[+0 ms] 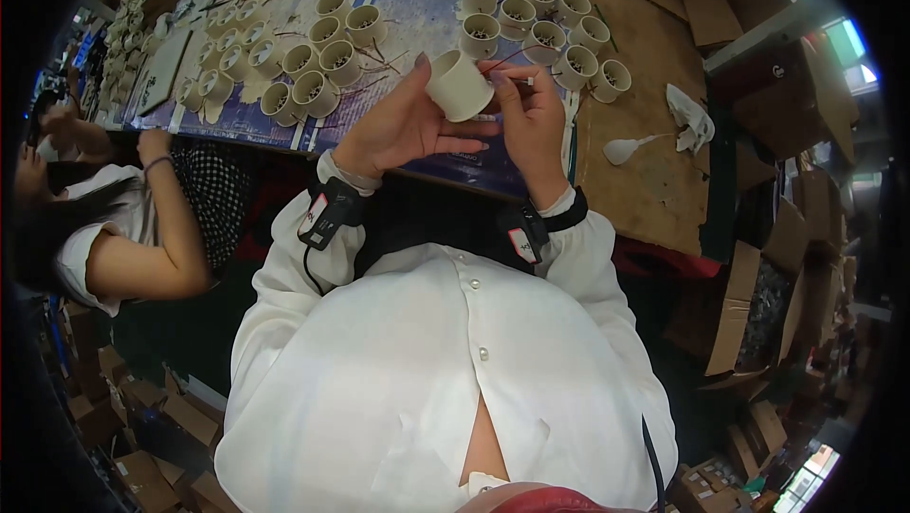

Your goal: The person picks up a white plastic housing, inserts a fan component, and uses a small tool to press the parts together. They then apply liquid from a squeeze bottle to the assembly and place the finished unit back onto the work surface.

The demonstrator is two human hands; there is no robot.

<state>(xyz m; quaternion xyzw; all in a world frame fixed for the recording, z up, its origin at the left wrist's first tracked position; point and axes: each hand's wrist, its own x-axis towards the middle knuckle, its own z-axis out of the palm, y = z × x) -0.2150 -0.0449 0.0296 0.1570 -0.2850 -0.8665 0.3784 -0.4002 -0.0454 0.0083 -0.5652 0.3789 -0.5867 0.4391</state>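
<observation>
A cream-white round cup-shaped housing is tilted over the front edge of the table, its closed side wall toward me. My left hand grips it, the thumb against its upper left side and the fingers stretched beneath it. Close against the housing's right rim, my right hand has thumb and forefinger pinched together. A thin reddish wire shows above those fingers, and a small white piece sticks out by them. What exactly the pinch holds is hidden.
Rows of similar cups with small dark parts inside cover the far table. More cups with loose wires stand left. A white bulb-shaped bottle and crumpled tissue lie right. A co-worker sits left; cardboard boxes stand right.
</observation>
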